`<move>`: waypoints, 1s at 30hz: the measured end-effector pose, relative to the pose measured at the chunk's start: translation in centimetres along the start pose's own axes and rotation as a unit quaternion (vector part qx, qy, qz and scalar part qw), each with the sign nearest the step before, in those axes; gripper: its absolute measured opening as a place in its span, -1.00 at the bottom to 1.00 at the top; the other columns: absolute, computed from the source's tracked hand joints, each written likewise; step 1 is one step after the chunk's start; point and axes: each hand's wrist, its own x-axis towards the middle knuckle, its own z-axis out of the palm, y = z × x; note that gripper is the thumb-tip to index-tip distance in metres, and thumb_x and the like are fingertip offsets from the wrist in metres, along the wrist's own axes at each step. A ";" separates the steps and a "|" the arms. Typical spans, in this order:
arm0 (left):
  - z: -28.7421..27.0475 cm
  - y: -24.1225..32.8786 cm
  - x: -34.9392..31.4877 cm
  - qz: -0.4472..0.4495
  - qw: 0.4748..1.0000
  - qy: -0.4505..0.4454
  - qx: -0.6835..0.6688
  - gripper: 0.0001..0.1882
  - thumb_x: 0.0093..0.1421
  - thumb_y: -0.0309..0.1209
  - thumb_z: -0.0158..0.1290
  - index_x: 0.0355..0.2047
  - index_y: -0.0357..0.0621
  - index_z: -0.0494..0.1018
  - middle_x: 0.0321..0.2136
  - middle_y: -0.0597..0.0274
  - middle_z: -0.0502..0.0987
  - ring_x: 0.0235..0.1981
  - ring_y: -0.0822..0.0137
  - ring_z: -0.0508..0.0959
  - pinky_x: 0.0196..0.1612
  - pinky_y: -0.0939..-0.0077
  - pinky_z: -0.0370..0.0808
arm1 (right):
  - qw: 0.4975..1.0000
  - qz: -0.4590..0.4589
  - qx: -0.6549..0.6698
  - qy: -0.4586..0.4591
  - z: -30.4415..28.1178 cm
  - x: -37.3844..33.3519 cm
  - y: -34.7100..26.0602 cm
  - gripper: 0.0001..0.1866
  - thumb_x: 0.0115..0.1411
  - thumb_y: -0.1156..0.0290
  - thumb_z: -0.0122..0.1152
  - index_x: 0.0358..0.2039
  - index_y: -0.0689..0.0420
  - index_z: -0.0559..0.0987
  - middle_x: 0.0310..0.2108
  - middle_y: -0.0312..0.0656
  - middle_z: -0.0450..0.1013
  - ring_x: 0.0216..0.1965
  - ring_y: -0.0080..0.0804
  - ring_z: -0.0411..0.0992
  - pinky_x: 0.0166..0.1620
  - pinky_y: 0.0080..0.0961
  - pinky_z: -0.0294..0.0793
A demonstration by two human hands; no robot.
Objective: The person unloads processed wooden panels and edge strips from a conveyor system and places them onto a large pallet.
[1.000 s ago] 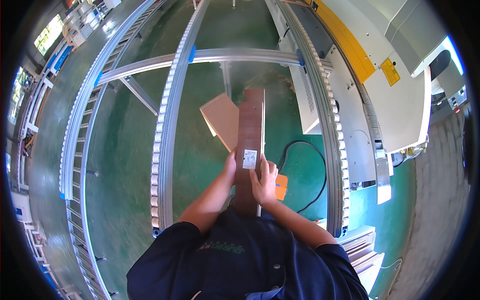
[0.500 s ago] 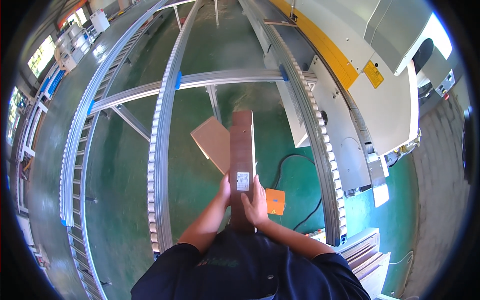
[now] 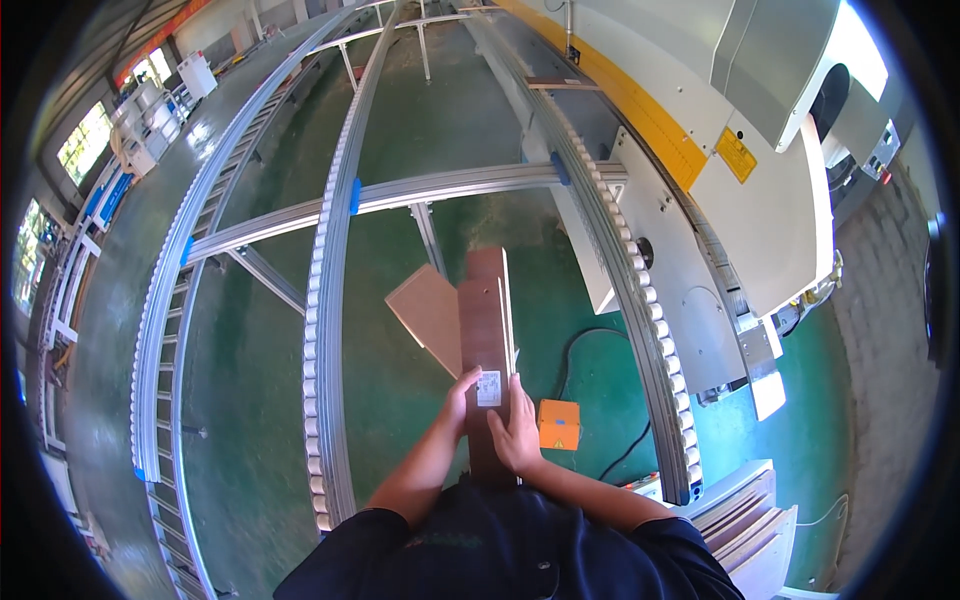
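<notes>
A long, narrow brown board (image 3: 484, 335), apparently stacked on another like it, points away from my body. A white printed label (image 3: 488, 388) is stuck on its upper face. My left hand (image 3: 458, 400) grips the left edge, its thumb over the top beside the label; its other fingers are hidden. My right hand (image 3: 515, 435) is closed round the right edge, fingers along the pale side and thumb on the face. Beyond my left hand, a wider brown panel (image 3: 428, 310) slants out from the narrow board's left side. What supports it is hidden.
Metal roller rails (image 3: 330, 300) run along my left, and another roller rail (image 3: 640, 270) along my right. A crossbar (image 3: 460, 182) joins them ahead. A large white and yellow machine (image 3: 765, 215) stands at right. An orange box (image 3: 559, 425) and black cable (image 3: 568, 350) lie on the green floor.
The view has tilted up slightly, so the boards and rails sit lower in it. My left thumb has come further over the board's face, near the label. Both hands keep their hold.
</notes>
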 end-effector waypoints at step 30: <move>-9.3 4.0 -7.6 0.179 0.949 0.256 0.046 -0.65 0.14 -0.16 0.08 -0.22 -0.18 0.50 -0.37 0.19 0.60 -0.37 0.25 0.61 -0.24 0.38 0.55 | 0.889 0.248 0.239 0.302 -26.8 20.1 18.0 -0.69 0.23 0.25 0.05 -0.08 0.13 0.47 -0.32 -0.27 0.44 -0.31 -0.47 0.39 -0.25 -0.46 0.42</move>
